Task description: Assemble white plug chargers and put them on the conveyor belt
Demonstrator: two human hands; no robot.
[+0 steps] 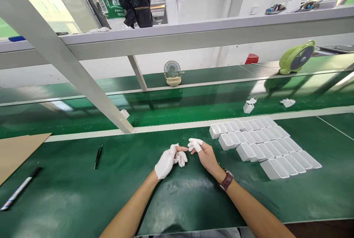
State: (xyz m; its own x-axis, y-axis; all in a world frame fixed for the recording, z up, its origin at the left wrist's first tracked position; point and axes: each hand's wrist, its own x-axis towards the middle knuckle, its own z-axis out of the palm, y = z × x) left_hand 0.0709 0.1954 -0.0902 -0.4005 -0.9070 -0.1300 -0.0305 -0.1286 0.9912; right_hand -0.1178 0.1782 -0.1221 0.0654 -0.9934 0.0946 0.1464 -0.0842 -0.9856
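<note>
My left hand [166, 161] wears a white glove with one finger bare and stretched toward the right. Its other fingers curl loosely below, and I see nothing held in them. Close in front of that bare fingertip is my right hand [206, 155], ungloved, with white finger covers [195, 143] on several fingers. Its fingers are bent and partly apart, with no object visible between them. The fingertips of the two hands nearly meet; whether they touch I cannot tell. Around the right wrist sits a dark red watch strap [227, 179].
Rows of white open plastic cases [257, 138] lie right of my hands on the green table [177, 208]. To the left are a black pen [98, 157], a marker [20, 189] and cardboard [19, 153]. White chargers [249, 106] and a small fan [172, 72] stand beyond, behind a slanted post [91, 86].
</note>
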